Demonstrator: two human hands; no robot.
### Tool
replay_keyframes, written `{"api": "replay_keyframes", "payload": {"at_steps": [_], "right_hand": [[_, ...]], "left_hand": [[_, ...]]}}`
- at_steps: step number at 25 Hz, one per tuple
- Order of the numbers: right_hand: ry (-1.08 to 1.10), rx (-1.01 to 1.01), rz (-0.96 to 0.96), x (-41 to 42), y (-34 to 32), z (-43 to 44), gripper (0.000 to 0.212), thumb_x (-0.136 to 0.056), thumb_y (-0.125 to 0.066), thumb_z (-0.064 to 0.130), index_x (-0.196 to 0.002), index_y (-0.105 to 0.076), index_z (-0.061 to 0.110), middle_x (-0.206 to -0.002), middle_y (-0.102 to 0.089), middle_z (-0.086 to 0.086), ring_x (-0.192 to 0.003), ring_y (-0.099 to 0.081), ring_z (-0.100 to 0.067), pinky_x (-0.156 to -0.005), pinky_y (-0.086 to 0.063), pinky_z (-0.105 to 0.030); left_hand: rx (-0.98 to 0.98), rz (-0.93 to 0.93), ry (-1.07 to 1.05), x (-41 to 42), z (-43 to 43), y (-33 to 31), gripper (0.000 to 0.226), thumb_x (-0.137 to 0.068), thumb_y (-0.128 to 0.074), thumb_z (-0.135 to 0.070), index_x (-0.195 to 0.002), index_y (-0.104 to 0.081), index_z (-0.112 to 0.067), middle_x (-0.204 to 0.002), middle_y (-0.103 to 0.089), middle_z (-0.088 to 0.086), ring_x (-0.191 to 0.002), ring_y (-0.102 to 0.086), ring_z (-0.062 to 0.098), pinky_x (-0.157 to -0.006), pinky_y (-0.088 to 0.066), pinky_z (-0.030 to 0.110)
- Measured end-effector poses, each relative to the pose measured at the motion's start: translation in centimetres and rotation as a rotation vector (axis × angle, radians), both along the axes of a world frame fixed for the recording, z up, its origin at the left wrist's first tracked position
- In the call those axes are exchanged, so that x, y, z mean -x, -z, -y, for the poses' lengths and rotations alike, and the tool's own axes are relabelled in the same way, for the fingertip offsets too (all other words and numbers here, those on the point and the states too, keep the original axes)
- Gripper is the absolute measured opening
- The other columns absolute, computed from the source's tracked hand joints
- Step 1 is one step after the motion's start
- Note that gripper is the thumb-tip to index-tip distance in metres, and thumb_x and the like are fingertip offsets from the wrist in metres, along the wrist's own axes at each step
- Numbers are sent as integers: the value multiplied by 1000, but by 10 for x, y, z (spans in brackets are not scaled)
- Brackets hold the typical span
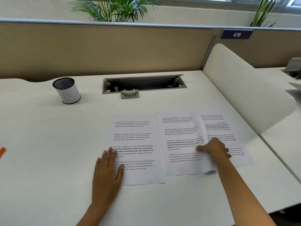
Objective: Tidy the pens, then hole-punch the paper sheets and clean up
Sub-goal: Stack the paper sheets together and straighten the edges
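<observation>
Three printed paper sheets lie side by side on the white desk. My left hand [108,168] rests flat, fingers straight, on the left edge of the left sheet [138,141]. My right hand [215,149] grips the right edge of the middle sheet [180,144], whose edge curls up off the desk, thumb on top. The right sheet [228,128] lies partly under that hand, its text upside down. A mesh pen cup [66,90] wrapped in white paper stands at the back left; I see no pens in it. An orange pen [2,151] shows at the far left edge.
An open cable tray [144,84] with a beige latch [129,94] is sunk into the desk at the back. A tan partition [105,49] walls the far side. A white curved divider [244,88] bounds the right. No hole punch is in view.
</observation>
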State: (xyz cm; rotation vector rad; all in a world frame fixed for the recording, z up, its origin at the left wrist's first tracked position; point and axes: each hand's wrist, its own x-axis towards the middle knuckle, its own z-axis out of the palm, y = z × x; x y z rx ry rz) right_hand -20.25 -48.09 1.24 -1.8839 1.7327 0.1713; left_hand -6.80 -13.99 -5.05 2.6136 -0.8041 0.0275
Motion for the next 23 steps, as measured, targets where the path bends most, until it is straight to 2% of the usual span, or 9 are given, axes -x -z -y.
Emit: {"api": "replay_keyframes", "payload": {"at_steps": [1,4,7,11,15,19,23], "right_hand": [[4,5,35,1,-2,1,57,-72,-82,29,-113,-54,2,-121,-57,-21,-120,-47,-40,-98,-36,-45],[39,64,172,8,-8,8,46,-79,-78,21,-114,-61,-3,-113,-65,-24,-104,-62,-37,-81,-47,-36],[140,181,233,22,-14,30,41,-82,-75,19,-113,-63,-5,-114,-65,-27,-103,-62,-40,-82,-49,-39],[266,222,114,35,-15,63,47,-84,-72,21,-122,-59,-4,-130,-50,-28,-117,-49,-44,-98,-44,-49],[330,223,26,46,-12,81,47,-85,-71,19,-126,-56,3,-139,-35,-25,-125,-36,-45,-104,-33,-51],[290,151,-16,49,-8,84,60,-78,-78,22,-127,-52,-1,-137,-36,-27,-124,-37,-44,-102,-34,-52],[288,141,0,47,-8,85,62,-73,-83,18,-121,-51,-6,-127,-50,-30,-120,-47,-45,-87,-40,-43]], "left_hand": [[0,0,3,0,0,0,67,-89,-24,-45,-142,-41,-8,-152,-36,5,-141,-32,22,-118,-17,39],[-9,2,9,0,0,-1,66,-89,-25,-44,-142,-42,-7,-151,-38,7,-141,-34,24,-118,-19,40],[-13,2,4,-1,-1,1,65,-90,-26,-44,-141,-42,-7,-151,-37,7,-141,-33,24,-118,-17,38],[-13,3,10,-1,0,3,64,-90,-28,-42,-140,-43,-6,-151,-38,7,-141,-33,25,-118,-20,42],[0,5,9,-2,-1,3,63,-90,-28,-42,-139,-44,-7,-150,-39,7,-140,-34,26,-118,-19,40],[2,3,10,-2,-1,3,63,-90,-28,-41,-139,-44,-6,-150,-39,7,-140,-34,26,-118,-19,40],[-2,-1,8,-2,0,3,64,-89,-28,-42,-139,-44,-6,-150,-39,8,-141,-33,26,-118,-20,42]]}}
